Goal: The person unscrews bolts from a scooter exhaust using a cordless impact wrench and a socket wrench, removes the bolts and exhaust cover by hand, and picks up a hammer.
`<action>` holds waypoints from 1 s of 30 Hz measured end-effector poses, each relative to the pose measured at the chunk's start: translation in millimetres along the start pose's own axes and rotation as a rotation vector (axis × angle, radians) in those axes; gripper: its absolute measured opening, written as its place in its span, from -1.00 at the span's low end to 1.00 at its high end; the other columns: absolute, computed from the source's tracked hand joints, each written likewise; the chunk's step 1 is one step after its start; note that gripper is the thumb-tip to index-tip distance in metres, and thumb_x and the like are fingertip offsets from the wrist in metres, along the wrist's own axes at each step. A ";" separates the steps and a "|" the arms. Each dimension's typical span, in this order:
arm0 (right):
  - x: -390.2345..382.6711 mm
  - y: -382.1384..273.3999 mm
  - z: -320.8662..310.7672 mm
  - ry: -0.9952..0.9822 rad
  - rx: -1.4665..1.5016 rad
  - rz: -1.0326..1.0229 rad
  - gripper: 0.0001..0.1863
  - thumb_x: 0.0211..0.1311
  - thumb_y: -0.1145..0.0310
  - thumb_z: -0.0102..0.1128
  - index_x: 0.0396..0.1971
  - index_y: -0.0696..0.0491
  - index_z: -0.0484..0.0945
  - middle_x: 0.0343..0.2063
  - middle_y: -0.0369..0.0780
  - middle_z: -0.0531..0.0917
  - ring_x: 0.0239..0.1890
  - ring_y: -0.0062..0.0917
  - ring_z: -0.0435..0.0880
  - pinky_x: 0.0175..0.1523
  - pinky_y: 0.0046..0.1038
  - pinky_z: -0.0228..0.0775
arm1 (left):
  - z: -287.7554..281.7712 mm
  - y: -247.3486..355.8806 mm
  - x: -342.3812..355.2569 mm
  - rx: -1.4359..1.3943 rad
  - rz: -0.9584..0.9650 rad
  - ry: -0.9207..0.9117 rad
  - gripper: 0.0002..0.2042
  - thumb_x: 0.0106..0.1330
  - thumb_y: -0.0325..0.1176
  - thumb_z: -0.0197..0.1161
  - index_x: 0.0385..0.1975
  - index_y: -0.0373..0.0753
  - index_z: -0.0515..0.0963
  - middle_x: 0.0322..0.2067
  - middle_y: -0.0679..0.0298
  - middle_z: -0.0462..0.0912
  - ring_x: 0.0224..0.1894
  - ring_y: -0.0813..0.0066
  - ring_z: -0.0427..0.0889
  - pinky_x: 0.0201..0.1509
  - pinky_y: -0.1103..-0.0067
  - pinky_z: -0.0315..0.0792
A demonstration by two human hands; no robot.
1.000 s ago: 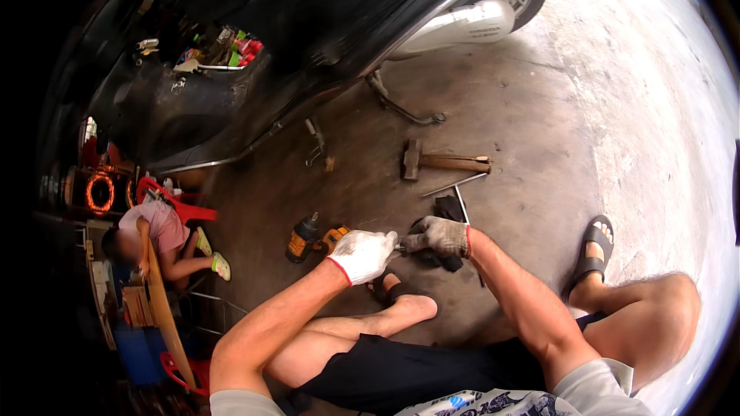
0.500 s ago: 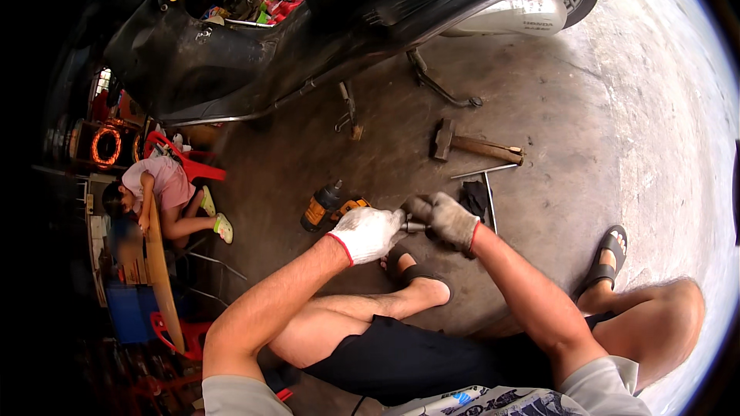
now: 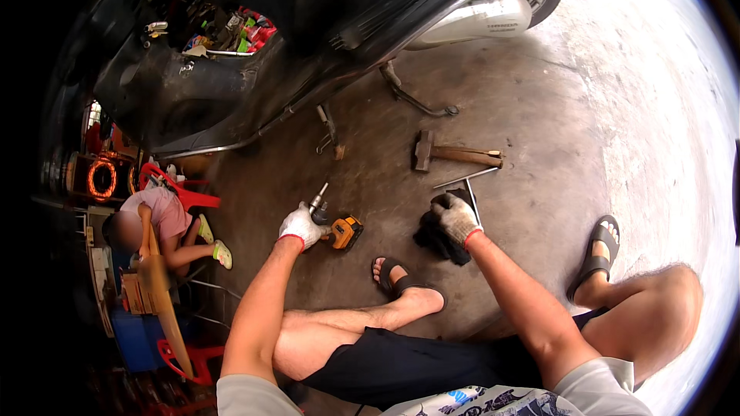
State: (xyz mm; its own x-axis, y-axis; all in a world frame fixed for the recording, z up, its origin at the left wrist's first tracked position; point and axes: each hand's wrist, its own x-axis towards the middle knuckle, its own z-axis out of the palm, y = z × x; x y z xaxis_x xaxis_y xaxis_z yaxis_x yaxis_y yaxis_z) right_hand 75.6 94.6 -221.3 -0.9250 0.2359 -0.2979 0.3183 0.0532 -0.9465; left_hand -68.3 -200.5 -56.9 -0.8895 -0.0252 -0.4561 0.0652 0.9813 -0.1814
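Head view, then: what has the left hand (image 3: 301, 226) got?

— Its grip is wrapped round the handle of a yellow and black power driver (image 3: 337, 229). The tool lies low over the concrete floor (image 3: 532, 131), just ahead of the person's sandalled foot (image 3: 391, 275), with its metal bit (image 3: 318, 198) pointing up and away toward the scooter (image 3: 308, 38).

— And the right hand (image 3: 456, 216)?

— Gloved like the other, white with a red cuff. It presses down on a dark cloth (image 3: 436, 240) bunched on the floor, fingers curled over it; whether the grip is truly clamped on the cloth or only resting on it, I cannot tell.

— How far apart are the two hands?

— Well apart, the driver and the foot between them.

— What lies round them?

— A T-shaped metal wrench (image 3: 467, 186) just beyond the right hand, touching the cloth's far edge. Farther on, a hammer (image 3: 455, 154) with a wooden handle lies flat. The scooter's side stand (image 3: 412, 96) reaches the floor near it, and a second sandalled foot (image 3: 597, 254) sits at the right.

— Anyone else?

— A person in a pink top (image 3: 158, 219) sits at the left by a red plastic chair (image 3: 181, 189), hands nowhere near the tools.
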 end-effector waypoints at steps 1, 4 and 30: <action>-5.4 -6.1 -1.6 0.001 -0.018 0.040 -0.65 0.28 0.17 0.19 -0.10 0.12 0.61 -0.18 0.03 0.71 -0.07 -0.10 0.68 0.04 -0.24 0.50 | 4.1 -0.4 2.7 0.018 -0.006 0.037 -0.24 -0.07 -0.05 0.58 0.12 -0.31 0.43 -0.05 -0.08 0.67 0.05 0.04 0.65 0.15 0.31 0.52; -14.4 -2.0 2.9 0.022 -0.121 0.013 -0.66 0.29 0.17 0.18 -0.10 0.11 0.59 -0.18 0.02 0.71 -0.06 -0.09 0.68 0.03 -0.22 0.51 | -5.1 10.3 6.8 0.022 0.008 0.028 -0.26 -0.12 -0.07 0.61 0.06 -0.32 0.47 -0.10 -0.04 0.69 -0.02 0.08 0.69 0.09 0.31 0.56; -44.7 -75.7 -48.9 0.169 0.271 -0.354 -0.43 0.09 0.47 0.26 0.18 0.12 0.44 -0.02 -0.05 0.66 0.04 -0.20 0.65 0.15 -0.25 0.48 | -76.1 161.0 -17.3 -1.979 0.125 -0.370 -0.84 0.51 -0.37 -0.02 -0.19 -0.32 0.44 -0.34 0.16 0.56 -0.49 0.37 0.53 -0.42 0.47 0.53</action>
State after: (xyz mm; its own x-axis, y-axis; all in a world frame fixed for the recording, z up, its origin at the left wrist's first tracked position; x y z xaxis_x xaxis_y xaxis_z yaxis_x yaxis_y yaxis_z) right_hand 103.0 127.5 -130.2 -0.9129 0.4049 0.0520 -0.0968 -0.0909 -0.9911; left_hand -76.9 -27.6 -11.9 -0.7861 0.2688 -0.5566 -0.6117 -0.2095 0.7628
